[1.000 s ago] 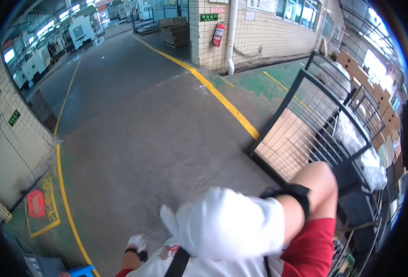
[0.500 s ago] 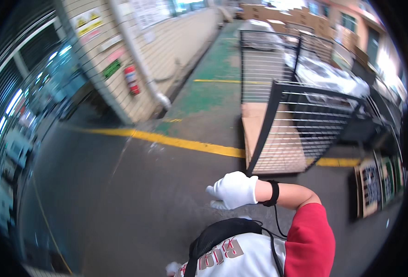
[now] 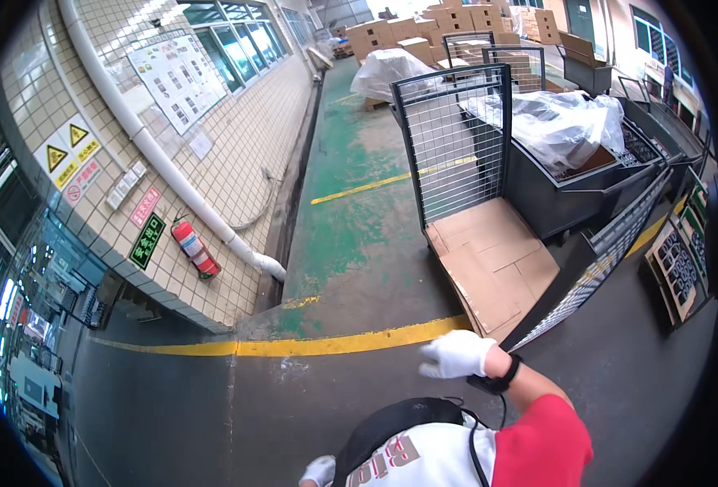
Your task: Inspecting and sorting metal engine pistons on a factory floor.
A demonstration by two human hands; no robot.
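Observation:
My right hand (image 3: 459,354), in a white glove with a black band at the wrist, reaches across in front of me with its fingers slightly bent and apart. Nothing shows in it. Just beyond it stands a dark metal mesh cart; its near mesh panel (image 3: 592,276) slants outward to the right. Whether the glove touches that panel's lower end cannot be made out. Flattened cardboard (image 3: 497,260) covers the cart's deck, and the far mesh panel (image 3: 454,150) stands upright. At the lower edge my left hand (image 3: 318,471), also white-gloved, shows only partly, its fingers unclear.
Right of the cart, a dark bin (image 3: 529,178) carries clear plastic sheeting (image 3: 549,122). A crate-like stack (image 3: 674,264) sits farther right. Along the tiled wall on the left are a white pipe (image 3: 172,178) and a fire extinguisher (image 3: 196,250). A yellow line (image 3: 351,344) crosses the floor.
My view has swung, bringing more of the left wall into sight. The near mesh panel now appears almost edge-on. My right hand sits farther right and lower in the picture; more of my left hand shows.

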